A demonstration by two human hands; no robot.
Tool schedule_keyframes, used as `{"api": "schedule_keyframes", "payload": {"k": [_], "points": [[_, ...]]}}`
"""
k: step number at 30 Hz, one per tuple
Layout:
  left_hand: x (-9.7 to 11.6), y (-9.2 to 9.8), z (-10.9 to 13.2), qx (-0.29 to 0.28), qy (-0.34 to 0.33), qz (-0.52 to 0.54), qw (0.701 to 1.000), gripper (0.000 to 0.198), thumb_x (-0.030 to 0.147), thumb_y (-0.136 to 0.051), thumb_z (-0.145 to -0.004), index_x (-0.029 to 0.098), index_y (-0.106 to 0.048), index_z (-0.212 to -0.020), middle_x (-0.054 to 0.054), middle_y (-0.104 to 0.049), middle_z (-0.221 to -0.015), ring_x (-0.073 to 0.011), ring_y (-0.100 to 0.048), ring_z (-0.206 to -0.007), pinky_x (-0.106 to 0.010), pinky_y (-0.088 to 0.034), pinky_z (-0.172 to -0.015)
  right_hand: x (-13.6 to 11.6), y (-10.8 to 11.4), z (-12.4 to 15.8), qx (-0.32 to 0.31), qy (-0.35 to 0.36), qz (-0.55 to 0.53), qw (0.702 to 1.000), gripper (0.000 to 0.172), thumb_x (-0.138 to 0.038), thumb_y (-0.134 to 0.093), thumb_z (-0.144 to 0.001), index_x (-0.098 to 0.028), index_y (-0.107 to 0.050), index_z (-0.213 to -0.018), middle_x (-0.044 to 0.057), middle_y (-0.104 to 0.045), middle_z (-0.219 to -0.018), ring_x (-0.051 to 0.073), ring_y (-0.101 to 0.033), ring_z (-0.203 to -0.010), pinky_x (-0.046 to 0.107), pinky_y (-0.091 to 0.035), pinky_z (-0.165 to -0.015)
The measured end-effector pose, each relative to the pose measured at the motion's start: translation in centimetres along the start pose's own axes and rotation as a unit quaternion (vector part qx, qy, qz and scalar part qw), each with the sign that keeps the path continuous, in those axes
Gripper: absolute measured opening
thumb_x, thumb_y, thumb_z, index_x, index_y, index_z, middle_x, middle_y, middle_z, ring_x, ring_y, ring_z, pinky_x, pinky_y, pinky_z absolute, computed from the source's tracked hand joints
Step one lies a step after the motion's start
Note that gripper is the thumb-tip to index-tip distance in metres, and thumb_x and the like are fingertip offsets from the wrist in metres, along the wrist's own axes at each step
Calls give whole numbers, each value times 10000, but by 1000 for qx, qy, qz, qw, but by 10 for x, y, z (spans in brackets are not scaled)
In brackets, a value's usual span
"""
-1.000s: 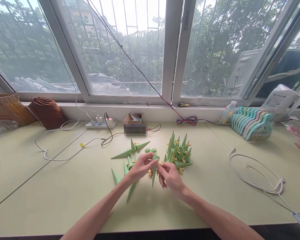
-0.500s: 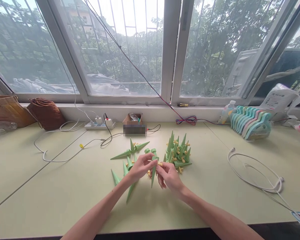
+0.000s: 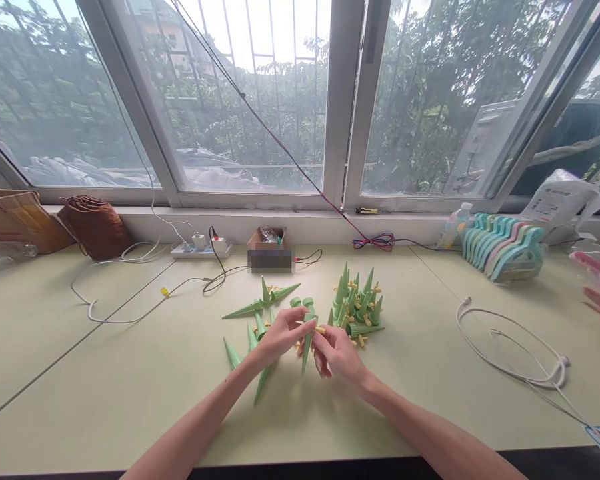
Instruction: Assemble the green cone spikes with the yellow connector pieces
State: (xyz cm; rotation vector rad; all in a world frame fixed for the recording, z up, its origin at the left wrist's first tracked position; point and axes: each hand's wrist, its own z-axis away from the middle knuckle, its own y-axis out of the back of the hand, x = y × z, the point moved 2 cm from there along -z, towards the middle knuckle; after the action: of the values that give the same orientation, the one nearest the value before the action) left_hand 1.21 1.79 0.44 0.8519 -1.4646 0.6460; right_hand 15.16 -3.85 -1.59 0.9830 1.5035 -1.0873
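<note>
A pale-green, tapered plastic spike [image 3: 306, 353] is being held between the two hands above the cream-coloured tabletop [image 3: 300, 427], its wide ribbed end being pinched by the fingers of the left hand [image 3: 284, 333]. Its long axis is being aimed downward in view, the tip leaning slightly left. A small yellow plastic stem [image 3: 321, 329], lying crosswise to that axis on the spike's right side, is being grasped by the nearer right hand's [image 3: 341, 352] fingertips; its inner end is being hidden.

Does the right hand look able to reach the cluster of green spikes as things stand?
Probably yes: the cluster stands just beyond the right hand, nothing visible between, though that hand seems busy with a yellow peg.
</note>
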Motion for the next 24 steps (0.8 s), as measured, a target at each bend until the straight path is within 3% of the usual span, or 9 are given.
{"api": "schedule_keyframes", "payload": {"k": [10,24], "points": [[-1,-1,1,-1,16,23,1000,303,420,-664,-853,154,-537,-785,35,-541,-619,-88,-544,-444,-182,-423,-390,1,0,0,8,1,3,1000,436,-577,-545,-908,-193,-469,-719,-79,-469,-440,65,-393,-314,184,-333,-327],[0,0,0,-12,-31,-20,999,264,376,-677,-853,149,-553,-904,15,-613,-656,-89,-566,-448,-171,-429,-394,4,2,-1,-2,-6,-23,1000,445,-586,-584,-881,-189,-487,-704,-81,-466,-385,67,-384,-283,181,-292,-305]]}}
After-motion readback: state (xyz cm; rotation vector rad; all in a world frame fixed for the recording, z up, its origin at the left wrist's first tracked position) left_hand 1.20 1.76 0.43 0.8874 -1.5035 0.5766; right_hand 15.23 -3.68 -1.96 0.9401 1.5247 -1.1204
